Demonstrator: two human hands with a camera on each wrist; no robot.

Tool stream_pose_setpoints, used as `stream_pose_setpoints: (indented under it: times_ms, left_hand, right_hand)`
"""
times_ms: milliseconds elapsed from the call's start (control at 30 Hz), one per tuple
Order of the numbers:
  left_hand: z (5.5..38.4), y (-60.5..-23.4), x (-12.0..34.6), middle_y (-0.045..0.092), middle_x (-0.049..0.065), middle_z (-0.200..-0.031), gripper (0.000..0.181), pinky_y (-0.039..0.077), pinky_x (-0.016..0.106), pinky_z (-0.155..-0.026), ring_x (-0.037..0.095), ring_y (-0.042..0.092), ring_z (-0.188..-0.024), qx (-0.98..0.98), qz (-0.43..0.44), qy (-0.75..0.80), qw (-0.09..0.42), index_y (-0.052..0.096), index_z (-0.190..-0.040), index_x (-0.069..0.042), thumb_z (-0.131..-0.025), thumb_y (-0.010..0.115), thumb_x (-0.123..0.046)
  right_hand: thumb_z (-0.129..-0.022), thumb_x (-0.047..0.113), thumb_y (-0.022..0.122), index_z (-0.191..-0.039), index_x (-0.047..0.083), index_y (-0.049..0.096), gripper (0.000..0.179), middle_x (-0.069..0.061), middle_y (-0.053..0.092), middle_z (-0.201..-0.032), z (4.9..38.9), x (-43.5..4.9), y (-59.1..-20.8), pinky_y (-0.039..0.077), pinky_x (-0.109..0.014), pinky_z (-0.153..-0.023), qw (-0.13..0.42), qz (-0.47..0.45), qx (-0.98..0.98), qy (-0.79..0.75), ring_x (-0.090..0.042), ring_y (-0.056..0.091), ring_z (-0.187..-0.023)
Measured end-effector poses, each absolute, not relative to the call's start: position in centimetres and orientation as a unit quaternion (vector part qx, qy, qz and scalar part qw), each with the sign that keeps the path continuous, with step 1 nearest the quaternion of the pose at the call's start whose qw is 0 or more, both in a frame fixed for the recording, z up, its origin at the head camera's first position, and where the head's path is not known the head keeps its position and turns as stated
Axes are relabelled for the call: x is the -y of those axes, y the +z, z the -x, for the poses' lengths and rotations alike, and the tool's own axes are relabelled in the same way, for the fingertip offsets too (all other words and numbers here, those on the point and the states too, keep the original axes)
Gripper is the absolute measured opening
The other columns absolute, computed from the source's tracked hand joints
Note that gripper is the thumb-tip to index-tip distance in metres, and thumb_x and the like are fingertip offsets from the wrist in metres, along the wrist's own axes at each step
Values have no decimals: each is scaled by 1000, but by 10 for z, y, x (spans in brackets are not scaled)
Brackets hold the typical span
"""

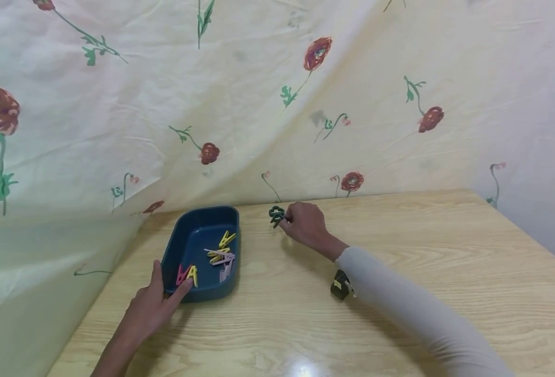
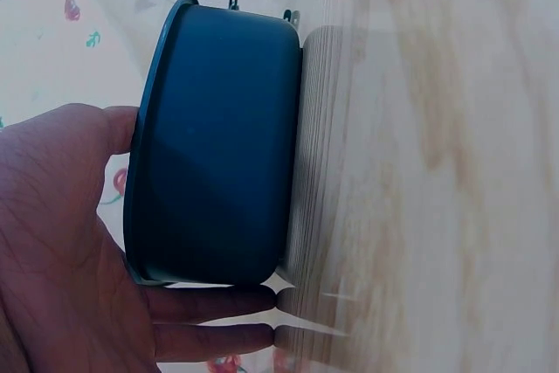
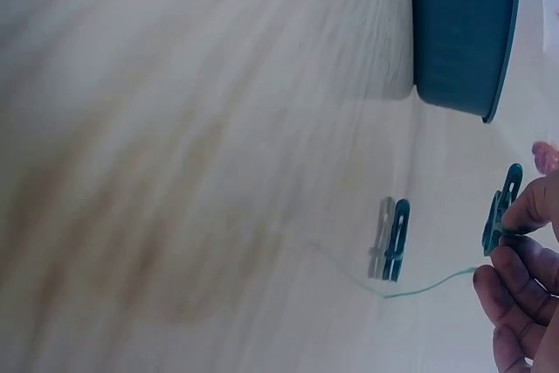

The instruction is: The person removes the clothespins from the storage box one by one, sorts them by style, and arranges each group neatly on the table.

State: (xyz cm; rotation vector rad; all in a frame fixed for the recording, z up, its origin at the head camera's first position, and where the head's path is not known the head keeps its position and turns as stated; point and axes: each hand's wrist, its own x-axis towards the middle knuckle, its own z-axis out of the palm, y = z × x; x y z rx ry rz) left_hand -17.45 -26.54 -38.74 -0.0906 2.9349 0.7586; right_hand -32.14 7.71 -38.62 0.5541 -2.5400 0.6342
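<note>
I have my right hand [image 1: 305,225] out at the far side of the wooden table [image 1: 277,330], thumb and forefinger pinched together on a dark green clothespin [image 3: 512,184]. It is raised clear of the wood, to the right of the blue tray [image 1: 204,295]. A second green clothespin [image 3: 397,240] lies on the table below it, near but apart.

My left hand [image 1: 147,309] holds the tray by its near left corner — thumb hooked over the rim, some fingers straight along the outside. The tray sits on the left part of the table.

Inside it, a yellow clothespin [image 1: 227,239] lies toward the far right. Nearer, yellow and lilac clothespins overlap, too tangled for me to count, with a lilac clothespin [image 1: 226,270] close to the right wall. A red clothespin [image 1: 182,274] and another yellow clothespin [image 1: 192,274] lie at the near left, just beside my thumb.

A small black object [image 1: 340,285] with a yellow patch shows next to my pale right sleeve [image 1: 400,298] — I cannot tell what it rests on. Behind the table hangs a cream flowered cloth [image 1: 258,94].
</note>
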Motion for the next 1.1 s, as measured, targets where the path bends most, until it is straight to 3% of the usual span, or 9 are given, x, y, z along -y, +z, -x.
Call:
stream_pose_setpoints:
  times_ms: [367, 833, 1100]
  left_hand:
    - [176, -387, 267, 22, 43, -149, 115, 37, 69, -98, 60, 35, -131, -965, 27, 254, 60, -16, -151, 10, -95, 39, -73]
    - [177, -386, 267, 23, 43, -149, 115, 37, 69, -97, 60, 36, -131, -965, 30, 252, 63, -14, -152, 11, -94, 38, -74]
    - [177, -387, 266, 23, 44, -149, 115, 37, 69, -97, 60, 37, -130, -966, 32, 249, 62, -14, -152, 11, -94, 38, -75]
  right_hand:
    - [-79, 14, 64, -48, 20, 39, 41, 10, 35, -48, 324, -91, -386, 19, -24, -45, 228, -173, 928, 237, -9, 31, -48]
    - [-79, 10, 63, -48, 21, 33, 44, 10, 24, -47, 327, -107, -387, 16, -25, -45, 221, -160, 940, 203, -8, 22, -47]
    - [-81, 9, 61, -48, 20, 32, 45, 11, 22, -44, 332, -119, -391, 14, -25, -44, 189, -147, 950, 201, -8, 18, -44]
